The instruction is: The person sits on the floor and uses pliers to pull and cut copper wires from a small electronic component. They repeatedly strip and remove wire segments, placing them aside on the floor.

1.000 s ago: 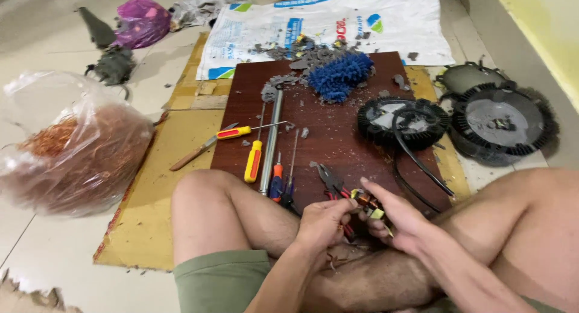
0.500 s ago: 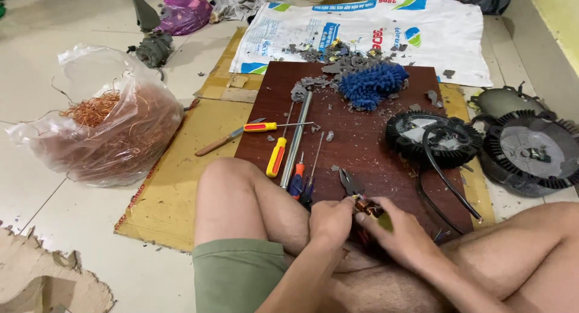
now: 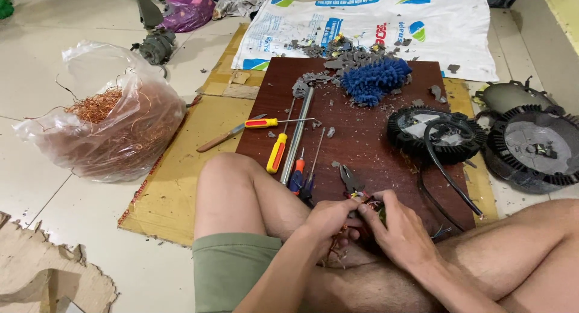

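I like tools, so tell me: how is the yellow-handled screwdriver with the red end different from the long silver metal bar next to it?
The yellow-handled screwdriver has a bright plastic grip; the silver metal bar is bare grey metal all along. The screwdriver is shorter; the bar runs much farther up the brown board. The bar's top end sits among grey scraps; the screwdriver lies on bare board. Both lie flat, nearly side by side, untouched by the hands.

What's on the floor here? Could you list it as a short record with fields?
setting: person sitting cross-legged on a tiled floor
left hand: grips a small part with coloured wires
right hand: on the same part
work surface: dark red board on cardboard
tools: yellow-handled screwdrivers, pliers, metal rod
left side: clear bag of copper wire
right side: black round fan housings
top of board: blue mop head
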